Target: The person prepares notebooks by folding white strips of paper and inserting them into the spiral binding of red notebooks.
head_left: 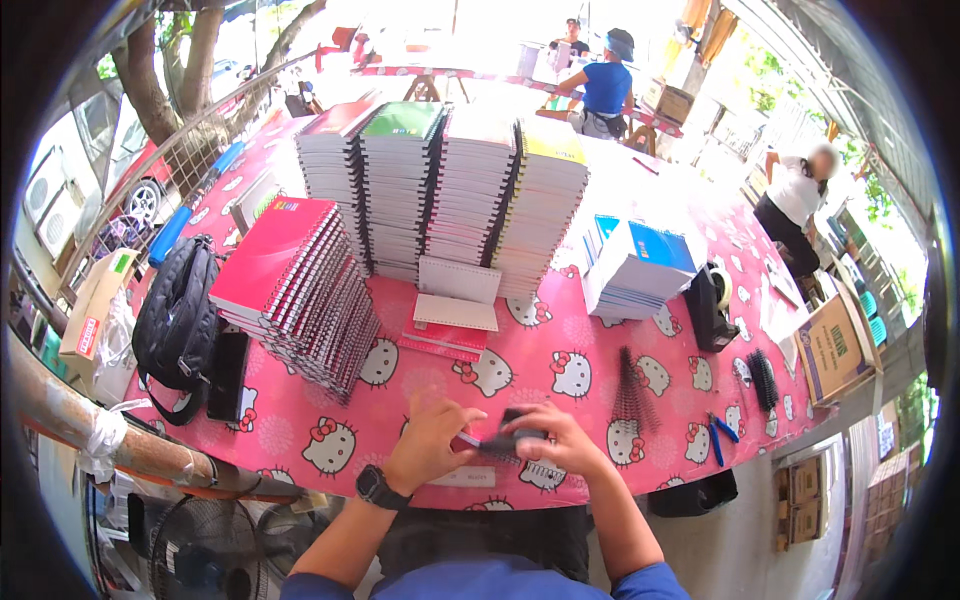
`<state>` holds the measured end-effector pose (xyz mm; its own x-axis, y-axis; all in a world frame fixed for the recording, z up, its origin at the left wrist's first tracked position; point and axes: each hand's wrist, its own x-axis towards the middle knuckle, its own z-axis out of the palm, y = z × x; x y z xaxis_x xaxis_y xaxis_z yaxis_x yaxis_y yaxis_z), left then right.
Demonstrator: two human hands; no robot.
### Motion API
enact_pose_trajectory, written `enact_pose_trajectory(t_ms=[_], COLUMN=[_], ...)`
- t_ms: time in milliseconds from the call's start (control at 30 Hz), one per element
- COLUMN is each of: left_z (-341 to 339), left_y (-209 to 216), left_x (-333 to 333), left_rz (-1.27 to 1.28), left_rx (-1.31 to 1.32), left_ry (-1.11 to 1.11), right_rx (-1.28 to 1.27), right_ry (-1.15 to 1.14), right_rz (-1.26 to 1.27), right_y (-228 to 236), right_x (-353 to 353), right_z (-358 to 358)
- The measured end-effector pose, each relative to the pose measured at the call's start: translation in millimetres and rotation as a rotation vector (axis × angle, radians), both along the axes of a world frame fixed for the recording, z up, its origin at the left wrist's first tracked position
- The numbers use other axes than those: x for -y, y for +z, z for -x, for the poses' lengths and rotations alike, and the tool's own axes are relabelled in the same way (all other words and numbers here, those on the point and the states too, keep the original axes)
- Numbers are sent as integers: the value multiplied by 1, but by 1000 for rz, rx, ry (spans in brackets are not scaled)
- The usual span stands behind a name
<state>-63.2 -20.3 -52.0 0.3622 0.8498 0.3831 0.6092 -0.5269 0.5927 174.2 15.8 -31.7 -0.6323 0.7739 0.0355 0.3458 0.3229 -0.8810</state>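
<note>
At the near edge of the table, my left hand (432, 442), with a black watch on the wrist, has thumb and fingers closed at the left end of a small dark piece with wire loops (512, 432). My right hand (562, 440) grips the same piece from the right, fingers curled over it. Motion blurs it, so its exact kind is unclear. A white printed strip (465, 477) lies just below. Beyond my hands sit small punched white pages (455, 312) and pink-red covers (442, 342). To the right rests a bundle of dark binding wires (635, 395).
Tall notebook stacks (405, 185) stand behind, red notebooks (285, 290) at left, blue-covered ones (640, 265) at right. Also around are a black backpack (178, 315), a tape dispenser (712, 310), blue-handled pliers (722, 435), a brush-like wire bundle (763, 380) and other people (605, 85).
</note>
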Motion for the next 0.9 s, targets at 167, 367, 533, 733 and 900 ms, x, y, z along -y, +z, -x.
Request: enact_pose_trajectory(t_ms=[167,367,533,733,900], left_z=[1,5,8,13,14], left_y=[-5,-41,-58,-54,-55], left_x=[-1,-9,-8,-9,-9], left_rz=[-6,124,606,600,577], left_rx=[18,636,1114,1173,1122], left_ry=[4,134,55,88,109], right_rx=[-323,-311,-389,-160,89], right_ry=[107,-29,-74,-81,-101], right_rz=[205,308,264,121,-22], right_y=[-8,-3,-18,-13,-9], right_x=[1,-6,-21,-33,-38], right_z=[3,2,2,12,29])
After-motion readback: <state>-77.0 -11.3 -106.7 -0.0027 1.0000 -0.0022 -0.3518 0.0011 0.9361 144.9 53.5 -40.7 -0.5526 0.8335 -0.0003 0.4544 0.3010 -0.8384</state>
